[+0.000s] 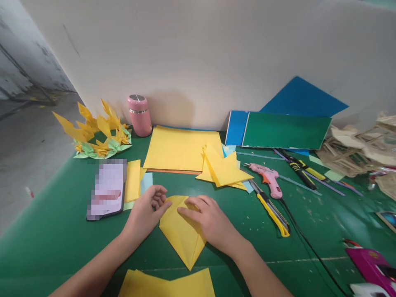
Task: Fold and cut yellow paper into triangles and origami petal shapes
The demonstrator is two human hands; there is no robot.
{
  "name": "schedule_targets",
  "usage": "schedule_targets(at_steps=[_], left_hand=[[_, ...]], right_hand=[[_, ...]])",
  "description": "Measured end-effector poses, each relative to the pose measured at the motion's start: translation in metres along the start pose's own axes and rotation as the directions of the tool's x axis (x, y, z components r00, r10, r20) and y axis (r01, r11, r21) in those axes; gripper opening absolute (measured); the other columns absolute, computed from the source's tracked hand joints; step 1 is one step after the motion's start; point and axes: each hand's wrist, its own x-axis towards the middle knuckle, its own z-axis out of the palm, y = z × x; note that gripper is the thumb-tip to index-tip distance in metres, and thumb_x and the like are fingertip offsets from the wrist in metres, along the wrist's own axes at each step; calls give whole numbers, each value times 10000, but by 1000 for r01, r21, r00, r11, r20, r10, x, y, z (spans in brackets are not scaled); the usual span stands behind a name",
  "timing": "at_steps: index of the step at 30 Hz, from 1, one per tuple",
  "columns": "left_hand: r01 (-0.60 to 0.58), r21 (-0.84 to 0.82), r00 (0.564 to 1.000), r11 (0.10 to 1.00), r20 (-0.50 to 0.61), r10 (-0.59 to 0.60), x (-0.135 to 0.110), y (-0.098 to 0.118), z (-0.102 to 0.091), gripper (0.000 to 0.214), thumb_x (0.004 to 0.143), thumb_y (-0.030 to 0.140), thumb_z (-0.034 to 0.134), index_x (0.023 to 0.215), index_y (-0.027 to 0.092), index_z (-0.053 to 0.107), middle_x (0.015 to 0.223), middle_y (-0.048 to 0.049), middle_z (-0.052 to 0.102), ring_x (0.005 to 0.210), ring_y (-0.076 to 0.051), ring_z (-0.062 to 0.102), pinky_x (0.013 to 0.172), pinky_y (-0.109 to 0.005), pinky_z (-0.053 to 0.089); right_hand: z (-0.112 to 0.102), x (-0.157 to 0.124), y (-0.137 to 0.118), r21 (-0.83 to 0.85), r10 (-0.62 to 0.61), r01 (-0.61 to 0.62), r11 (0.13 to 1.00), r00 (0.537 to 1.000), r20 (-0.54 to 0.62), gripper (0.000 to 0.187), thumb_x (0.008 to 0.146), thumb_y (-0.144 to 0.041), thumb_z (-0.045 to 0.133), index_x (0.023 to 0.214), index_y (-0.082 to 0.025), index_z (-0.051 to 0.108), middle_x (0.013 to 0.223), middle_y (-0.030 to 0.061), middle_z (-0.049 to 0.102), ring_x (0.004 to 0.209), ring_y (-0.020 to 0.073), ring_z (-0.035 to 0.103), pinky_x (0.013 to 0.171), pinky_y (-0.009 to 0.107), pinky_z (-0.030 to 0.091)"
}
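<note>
A folded yellow paper [181, 233], kite-shaped with its point toward me, lies on the green table [55, 231]. My left hand [147, 212] rests at its upper left edge, fingers curled into a loose fist with the thumb touching the paper. My right hand [210, 220] lies flat on the paper's upper right part, fingers stretched toward the left and pressing the fold.
A phone [108, 189] lies left of my hands beside small yellow sheets [133, 179]. Yellow paper stack [182, 148], folded yellow pieces [222, 169], pink flask [139, 115], finished paper flowers [95, 134] behind. Pink glue gun [267, 177], yellow utility knife [272, 208], blue and green boards [284, 130] right. More yellow paper [168, 284] near me.
</note>
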Motion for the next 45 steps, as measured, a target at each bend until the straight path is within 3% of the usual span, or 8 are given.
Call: schedule_targets(at_steps=[6,13,19,26,31,45], left_hand=[[-138,90,988,986,77,131,1,2,-1,81,768,257,533,767,196,587,657,13,592,564,-124,551,519,-237,480],[-325,182,944,928,112,309,0,-1,-3,163,769,116,449,728,192,587,743,-9,598,547,-101,520,497,-205,451],[-482,181,871,857,207,446,1,-4,-8,188,811,87,461,746,192,602,867,-46,638,792,-150,634,683,-252,529],[-534,224,829,815,326,454,4,-7,-16,220,849,98,452,814,205,641,881,-52,680,849,-173,638,777,-301,530],[-610,179,762,772,402,508,7,-3,-21,251,888,97,434,843,202,657,883,-57,697,843,-172,627,744,-285,520],[-686,167,697,708,428,575,8,-5,-25,295,941,122,401,938,189,687,959,-77,719,888,-178,643,782,-296,531]], right_hand=[[0,0,1,5,2,-2,1000,1000,0,445,861,-35,482,1227,-263,595,1227,79,593,1059,233,484,902,381,446],[-3,1,-1,28,13,-13,1000,1000,11,461,864,-36,471,1233,-284,593,1320,38,566,1031,211,494,897,371,459],[-5,1,-1,24,32,-33,999,999,33,464,849,-30,505,1231,-277,596,1347,49,540,1077,221,491,932,388,448],[-3,1,-1,14,38,-38,999,999,17,425,877,-71,511,1226,-298,596,1306,72,553,1107,223,504,927,388,452],[-1,0,0,15,30,-30,999,1000,5,423,874,-73,516,1223,-297,598,1295,81,552,1108,227,504,926,395,454],[-2,1,0,30,35,-36,999,998,45,487,845,-5,477,1236,-272,590,1383,42,511,1116,226,489,945,397,447]])
